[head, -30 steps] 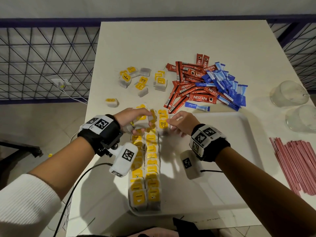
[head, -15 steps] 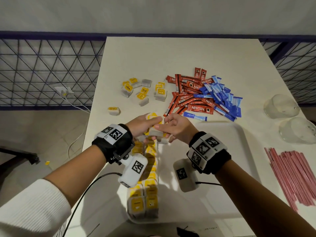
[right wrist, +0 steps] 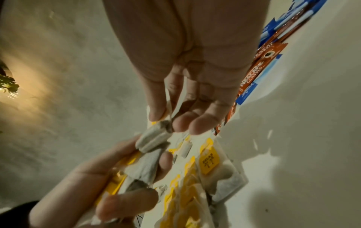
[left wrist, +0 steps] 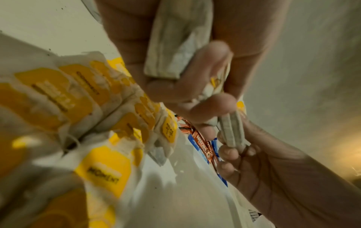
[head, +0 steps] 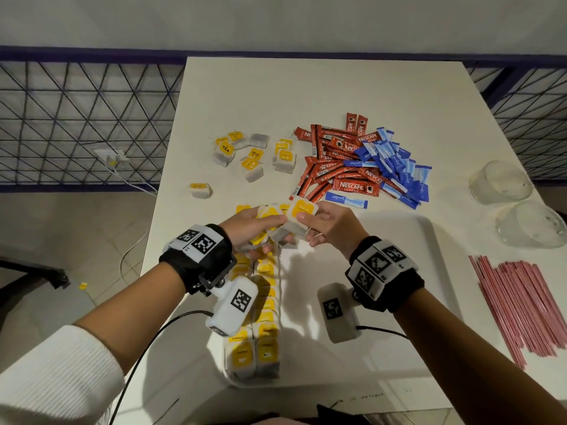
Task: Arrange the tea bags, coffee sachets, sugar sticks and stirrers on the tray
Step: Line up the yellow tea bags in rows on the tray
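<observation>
Both hands meet above the far left corner of the white tray (head: 386, 271). My left hand (head: 264, 231) grips a small bundle of tea bags (left wrist: 175, 46) with yellow tags. My right hand (head: 310, 223) pinches one tea bag (head: 302, 211) at the bundle's edge between thumb and fingers; the pinched tea bag (right wrist: 154, 137) touches the left hand's bundle (right wrist: 144, 166). Two rows of tea bags (head: 264, 338) lie along the tray's left side. Loose tea bags (head: 251, 157), red coffee sachets (head: 334, 167), blue sugar sticks (head: 395, 161) and pink stirrers (head: 521, 305) lie on the table.
Two clear upturned cups (head: 498, 182) (head: 530, 223) stand at the table's right edge. One tea bag (head: 201, 190) lies near the left edge. A wire fence and a floor socket with cables (head: 112, 157) are beyond the table on the left.
Both hands have risen off the far end of the tray's tea bag rows and come together. The right hand now pinches a tea bag at the left hand's bundle.
</observation>
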### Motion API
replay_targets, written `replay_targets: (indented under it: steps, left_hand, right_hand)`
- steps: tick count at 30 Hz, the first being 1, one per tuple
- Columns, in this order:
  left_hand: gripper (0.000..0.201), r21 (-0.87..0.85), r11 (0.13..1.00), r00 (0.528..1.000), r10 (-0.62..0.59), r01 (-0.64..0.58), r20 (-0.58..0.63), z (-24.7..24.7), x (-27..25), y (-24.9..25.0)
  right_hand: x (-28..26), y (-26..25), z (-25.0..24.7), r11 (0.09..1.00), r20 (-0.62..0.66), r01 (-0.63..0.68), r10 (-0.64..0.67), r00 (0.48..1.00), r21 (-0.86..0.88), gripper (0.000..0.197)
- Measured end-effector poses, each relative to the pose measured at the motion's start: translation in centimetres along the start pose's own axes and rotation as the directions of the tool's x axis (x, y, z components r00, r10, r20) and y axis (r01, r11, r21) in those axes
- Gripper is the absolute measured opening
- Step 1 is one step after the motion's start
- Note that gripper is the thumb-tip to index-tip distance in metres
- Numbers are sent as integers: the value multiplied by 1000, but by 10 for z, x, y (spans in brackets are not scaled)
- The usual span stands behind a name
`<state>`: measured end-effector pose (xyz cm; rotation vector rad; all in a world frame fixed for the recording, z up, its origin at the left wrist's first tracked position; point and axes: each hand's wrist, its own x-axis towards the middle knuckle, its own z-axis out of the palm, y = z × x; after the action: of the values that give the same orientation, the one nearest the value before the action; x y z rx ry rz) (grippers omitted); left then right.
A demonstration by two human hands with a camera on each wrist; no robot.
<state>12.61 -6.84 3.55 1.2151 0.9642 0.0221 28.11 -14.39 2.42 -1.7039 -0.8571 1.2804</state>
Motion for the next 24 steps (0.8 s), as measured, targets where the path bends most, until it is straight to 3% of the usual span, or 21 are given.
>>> replay_targets:
  steps: [5,13,17,24]
  left_hand:
    - [22,88,996,1000,-15,15,-6,-4,-8,-1]
    - [14,18,996,988,-89,92,-124,-24,-13,-12]
    - [14,22,995,987,-98,101,-126,-27,-15,-14]
    - [20,77,991,991,-99,106,-85,-30,-21,-14]
  right_hand:
    - [-2,4,-5,984,21,-32,36,999,-174,18]
    - [1,18,0,851,185,-101,226,956,-516,34]
    - [6,20,7,883,165,-123,219,962,-452,35]
    - [20,26,14,889,2,-168,186,982,-426,24]
